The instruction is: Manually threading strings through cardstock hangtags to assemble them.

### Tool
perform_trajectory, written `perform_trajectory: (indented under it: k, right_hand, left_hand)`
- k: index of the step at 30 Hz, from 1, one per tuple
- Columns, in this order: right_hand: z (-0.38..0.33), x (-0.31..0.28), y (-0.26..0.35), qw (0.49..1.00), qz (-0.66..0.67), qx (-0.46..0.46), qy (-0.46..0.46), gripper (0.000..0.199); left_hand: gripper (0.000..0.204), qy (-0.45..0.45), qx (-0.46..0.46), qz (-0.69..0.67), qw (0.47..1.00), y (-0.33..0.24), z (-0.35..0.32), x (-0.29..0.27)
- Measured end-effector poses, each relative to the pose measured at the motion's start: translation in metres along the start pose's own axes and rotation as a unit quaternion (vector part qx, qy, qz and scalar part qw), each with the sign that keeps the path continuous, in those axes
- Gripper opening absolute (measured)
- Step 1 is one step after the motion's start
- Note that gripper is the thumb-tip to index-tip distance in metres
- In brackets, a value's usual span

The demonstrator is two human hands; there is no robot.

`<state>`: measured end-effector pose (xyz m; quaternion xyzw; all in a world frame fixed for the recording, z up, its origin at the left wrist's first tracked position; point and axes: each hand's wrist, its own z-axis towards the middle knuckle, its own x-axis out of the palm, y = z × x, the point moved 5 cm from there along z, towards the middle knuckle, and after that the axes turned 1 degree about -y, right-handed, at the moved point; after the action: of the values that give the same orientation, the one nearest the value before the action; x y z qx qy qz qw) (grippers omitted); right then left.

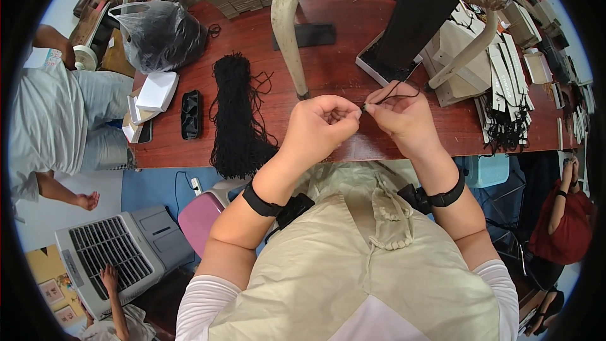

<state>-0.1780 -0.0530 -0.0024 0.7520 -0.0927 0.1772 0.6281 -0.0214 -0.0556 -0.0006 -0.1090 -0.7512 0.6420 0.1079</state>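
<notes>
"One thin black cord point(407, 95), centre of the frame, held over the near edge of the surface point(344, 63). State of the fingers?"

"Left hand point(322, 125): thumb and forefinger together, clamped on a short bit of the cord. Right hand point(405, 119): thumb and forefinger likewise clamped on it, just beside the left."

"Handling notes?"

"In my judgement: pinch close to the working point, steady with one hand, guide with the other, and draw evenly so the loop does not twist. Keep slack clear of the fingertips (fine stuff, easily snagged)."

"Appearance?"

"Black, slender, dull, apparently supple. A slack, rounded loop shows against the right hand, to the upper right of the pinch. Ends: hidden by the fingers. Knotted or not: cannot tell."

"Similar stock?"

"One bundle of black cords point(237, 120), left of centre in the frame, strands straggling from its right side."
</notes>
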Motion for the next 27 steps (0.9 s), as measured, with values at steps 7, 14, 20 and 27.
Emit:
perform_trajectory:
  k: [7, 14, 20, 27]
  right_hand:
    - [-0.019, 0.018, 0.025, 0.892, -0.340, -0.293, -0.055, 0.010]
    - [-0.019, 0.017, 0.020, 0.957, -0.177, -0.230, -0.002, 0.012]
    - [-0.019, 0.017, 0.020, 0.950, -0.211, -0.232, -0.008, 0.010]
    - [-0.010, 0.005, 0.014, 0.973, -0.129, -0.191, -0.011, 0.006]
  left_hand:
    - [0.007, -0.012, 0.062, 0.099, 0.993, -0.006, -0.003, 0.003]
    - [0.018, 0.017, -0.017, -0.078, 0.997, 0.002, 0.001, -0.006]
    - [0.017, 0.058, -0.044, -0.159, 0.985, 0.000, 0.000, 0.000]
    - [0.012, 0.014, -0.042, -0.055, 0.998, 0.000, -0.001, -0.009]
